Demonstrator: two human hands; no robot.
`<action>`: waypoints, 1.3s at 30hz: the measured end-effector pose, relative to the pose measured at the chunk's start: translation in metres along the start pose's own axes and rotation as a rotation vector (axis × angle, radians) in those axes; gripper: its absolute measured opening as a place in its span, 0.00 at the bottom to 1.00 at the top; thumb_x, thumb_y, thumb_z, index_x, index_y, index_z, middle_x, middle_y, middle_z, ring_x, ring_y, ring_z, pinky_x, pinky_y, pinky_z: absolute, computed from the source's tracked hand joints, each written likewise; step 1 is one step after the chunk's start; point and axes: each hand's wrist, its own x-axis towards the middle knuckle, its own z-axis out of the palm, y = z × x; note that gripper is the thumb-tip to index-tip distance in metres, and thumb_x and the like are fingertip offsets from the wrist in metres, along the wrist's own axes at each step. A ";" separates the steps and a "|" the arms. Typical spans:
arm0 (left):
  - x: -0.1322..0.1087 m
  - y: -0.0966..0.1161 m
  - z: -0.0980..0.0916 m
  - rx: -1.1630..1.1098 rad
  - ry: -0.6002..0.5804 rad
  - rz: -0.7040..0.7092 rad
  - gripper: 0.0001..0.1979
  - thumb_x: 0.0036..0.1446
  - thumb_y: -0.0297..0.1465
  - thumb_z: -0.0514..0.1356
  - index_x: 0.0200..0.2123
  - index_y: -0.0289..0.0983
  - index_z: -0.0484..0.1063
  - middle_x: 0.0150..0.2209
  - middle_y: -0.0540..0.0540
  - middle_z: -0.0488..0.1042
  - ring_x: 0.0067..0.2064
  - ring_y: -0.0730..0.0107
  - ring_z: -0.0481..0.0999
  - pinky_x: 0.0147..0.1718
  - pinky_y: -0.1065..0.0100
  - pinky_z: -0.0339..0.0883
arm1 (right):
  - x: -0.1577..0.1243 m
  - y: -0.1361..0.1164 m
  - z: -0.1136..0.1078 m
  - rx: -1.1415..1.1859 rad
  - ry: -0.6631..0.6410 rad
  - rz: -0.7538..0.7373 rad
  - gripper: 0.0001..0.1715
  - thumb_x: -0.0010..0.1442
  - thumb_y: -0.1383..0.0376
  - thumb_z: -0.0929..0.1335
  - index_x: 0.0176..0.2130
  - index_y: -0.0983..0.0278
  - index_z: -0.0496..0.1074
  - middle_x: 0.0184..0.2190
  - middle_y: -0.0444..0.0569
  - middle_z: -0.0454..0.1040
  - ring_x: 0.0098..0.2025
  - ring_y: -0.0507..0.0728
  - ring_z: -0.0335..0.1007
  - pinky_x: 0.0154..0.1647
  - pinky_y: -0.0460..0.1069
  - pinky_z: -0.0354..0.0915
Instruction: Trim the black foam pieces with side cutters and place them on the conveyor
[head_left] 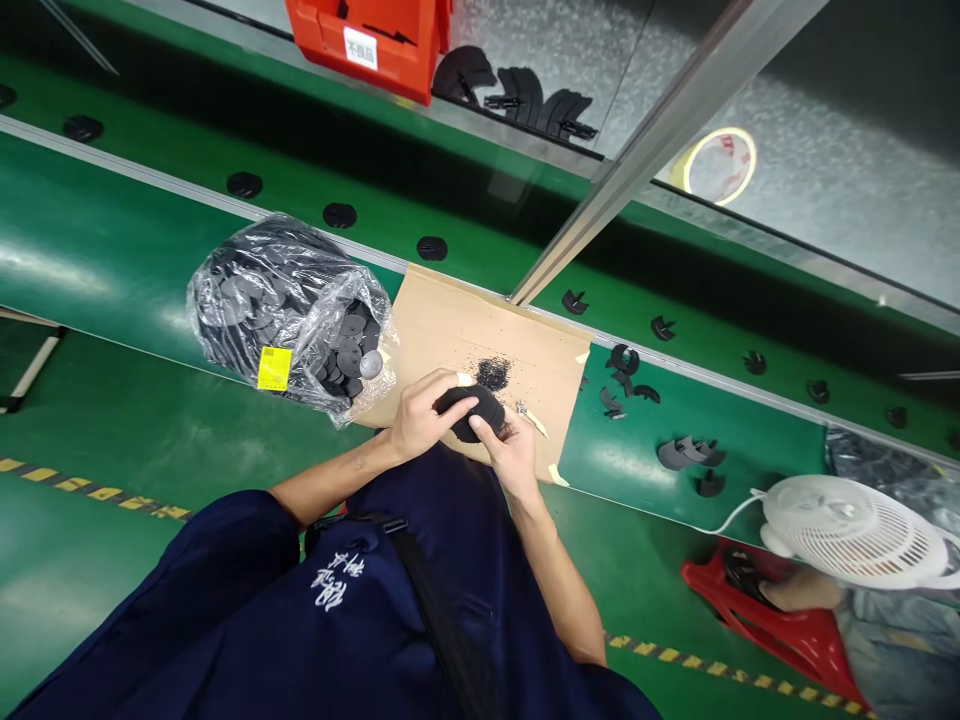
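Both hands grip black round plastic discs (480, 408) above a cardboard sheet (442, 310). My left hand (426, 412) has its fingers around the left side, thumb on top. From the right, my right hand (512, 445) pinches the near edge with its thumb. Whether it is one disc or a small stack I cannot tell for sure. Small black scraps (493, 374) lie in a pile just beyond the hands. Beside my right hand rests a small cutting tool with a pale handle (534, 418). To the left lies a clear plastic bag (277, 290) full of black discs.
Black discs (340, 215) and curved black parts (663, 328) lie spaced along the green strip behind. More curved parts (686, 453) sit right. A metal post (592, 215) rises behind the cardboard. An orange bin (367, 45), tape roll (721, 166), white fan (847, 525) and a seated person's leg (806, 590) show.
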 end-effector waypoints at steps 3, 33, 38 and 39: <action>0.000 0.000 0.004 -0.018 0.008 -0.034 0.12 0.67 0.40 0.61 0.42 0.37 0.78 0.38 0.44 0.81 0.41 0.67 0.81 0.43 0.67 0.77 | -0.001 0.000 0.003 -0.013 0.043 -0.021 0.26 0.49 0.46 0.79 0.40 0.61 0.80 0.34 0.45 0.81 0.35 0.55 0.75 0.43 0.53 0.76; 0.005 -0.013 0.005 -0.473 -0.236 -0.292 0.21 0.64 0.47 0.63 0.44 0.33 0.79 0.41 0.40 0.80 0.43 0.63 0.81 0.44 0.66 0.75 | 0.008 0.004 -0.001 -0.285 0.063 -0.193 0.20 0.63 0.47 0.70 0.39 0.60 0.74 0.27 0.42 0.69 0.25 0.51 0.59 0.26 0.47 0.61; 0.012 -0.011 -0.008 -0.331 -0.283 -0.154 0.18 0.65 0.44 0.63 0.42 0.34 0.80 0.38 0.41 0.79 0.39 0.65 0.78 0.41 0.65 0.73 | 0.008 -0.004 -0.005 -0.342 -0.042 -0.256 0.18 0.64 0.48 0.70 0.40 0.59 0.77 0.35 0.47 0.78 0.35 0.56 0.73 0.38 0.51 0.70; 0.013 -0.010 -0.010 -0.297 -0.290 -0.101 0.17 0.65 0.43 0.63 0.42 0.34 0.80 0.37 0.41 0.79 0.39 0.65 0.77 0.42 0.65 0.73 | 0.009 -0.007 -0.007 -0.364 -0.055 -0.280 0.17 0.65 0.49 0.70 0.41 0.59 0.77 0.37 0.48 0.79 0.39 0.58 0.75 0.42 0.53 0.72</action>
